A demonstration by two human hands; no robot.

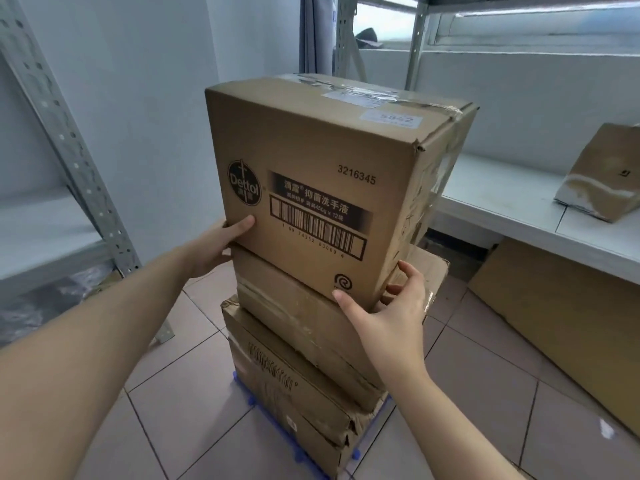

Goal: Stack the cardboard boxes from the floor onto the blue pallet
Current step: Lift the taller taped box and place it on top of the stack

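Tight corner here. Grey metal rack [65, 140] on the left, a white shelf [512, 202] on the right, and the stack sits between them on the tiled floor [194, 403]. A torn, tilted carton [602, 174] lies on that white shelf, and a flat cardboard sheet [554, 317] lies on the floor under it, just right of the stack. A curtain [317, 32] hangs at the back by a window.

All the boxes are shut and taped, so what's inside can't be seen.

Down low, the blue pallet [249, 400] only peeks out at the edges under the bottom box [298, 424], which is crushed and split at its near corner. On that sits a second box [284, 362] with a row of faint print, then a third box [304, 303], creased, with shiny tape across it.

On top, the Dettol box [311, 188]: clean brown card, black logo, barcode, the number 3216345, clear tape and white labels on the lid, a small tear at the upper right corner. It is turned a little off square to the boxes beneath.

Left hand [214, 247] is wrapped round the box's lower left edge, thumb flat on the front face. Right hand [394, 313] is spread open at the lower right corner, thumb on the front, fingers just beside the side face.
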